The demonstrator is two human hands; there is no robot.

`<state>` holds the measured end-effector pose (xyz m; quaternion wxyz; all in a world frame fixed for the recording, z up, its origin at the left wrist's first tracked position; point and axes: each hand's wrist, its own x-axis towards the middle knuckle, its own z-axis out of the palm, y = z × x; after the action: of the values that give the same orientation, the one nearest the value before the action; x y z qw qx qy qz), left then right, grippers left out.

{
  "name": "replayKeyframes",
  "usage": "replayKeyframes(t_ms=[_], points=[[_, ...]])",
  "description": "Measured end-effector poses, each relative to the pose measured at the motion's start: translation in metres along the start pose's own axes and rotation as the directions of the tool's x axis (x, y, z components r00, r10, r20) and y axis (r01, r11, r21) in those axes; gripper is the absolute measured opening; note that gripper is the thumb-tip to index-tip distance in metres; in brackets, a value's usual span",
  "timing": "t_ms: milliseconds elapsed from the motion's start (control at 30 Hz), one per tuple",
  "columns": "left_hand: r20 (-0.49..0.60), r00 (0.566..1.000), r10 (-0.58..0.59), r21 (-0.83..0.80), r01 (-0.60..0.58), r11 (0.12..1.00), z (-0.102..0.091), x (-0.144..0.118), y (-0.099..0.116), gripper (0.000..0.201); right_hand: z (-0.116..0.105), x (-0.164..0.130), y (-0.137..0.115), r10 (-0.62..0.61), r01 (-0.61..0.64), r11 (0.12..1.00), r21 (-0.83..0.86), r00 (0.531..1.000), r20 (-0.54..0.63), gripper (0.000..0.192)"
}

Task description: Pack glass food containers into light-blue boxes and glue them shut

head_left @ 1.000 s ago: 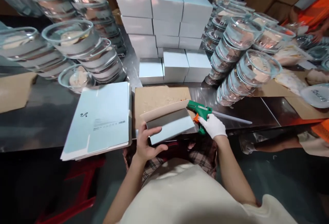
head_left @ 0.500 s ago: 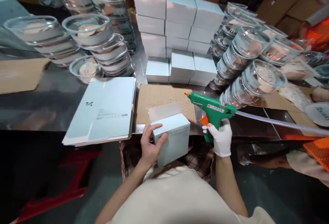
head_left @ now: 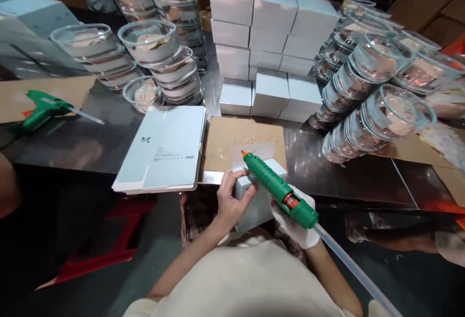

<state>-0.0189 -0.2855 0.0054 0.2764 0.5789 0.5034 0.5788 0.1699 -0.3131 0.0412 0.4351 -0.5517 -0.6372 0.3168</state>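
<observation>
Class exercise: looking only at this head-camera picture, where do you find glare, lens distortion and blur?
Head view: glare streaks the metal table right of the cardboard sheet; wide-angle distortion bends the bowl stacks outward; edges blur, as at the second glue gun; the left hand and green glue gun stay fairly sharp.

Small pale-blue box (head_left: 258, 196) at table edge, tilted; green glue gun (head_left: 279, 191) slanting across it, orange nozzle up-left.

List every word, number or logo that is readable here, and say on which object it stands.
Nothing is readable.
Stack of flat cartons: a dark curly logo and small print lines, too blurred to read.
Glue gun in the right hand: no readable label.
</observation>
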Motion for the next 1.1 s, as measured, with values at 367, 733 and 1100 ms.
replayKeyframes(t_ms=[367,733,1100], points=[[0.001,0.999,-0.039,-0.005,0.039,0.999,-0.004,-0.004,-0.004,0.027,-0.016,0.009,0.021,0.005,-0.023,0.989,-0.144,0.992,-0.124,0.020],[-0.030,0.997,-0.070,-0.021,0.069,0.997,-0.015,-0.001,-0.012,0.035,-0.030,0.076,0.077,0.640,-0.622,0.758,0.198,0.768,-0.038,0.053],[0.094,0.986,-0.137,-0.186,0.152,0.971,-0.016,0.006,-0.015,0.046,-0.042,0.092,0.022,0.317,-0.315,0.944,0.098,0.948,-0.004,0.051]])
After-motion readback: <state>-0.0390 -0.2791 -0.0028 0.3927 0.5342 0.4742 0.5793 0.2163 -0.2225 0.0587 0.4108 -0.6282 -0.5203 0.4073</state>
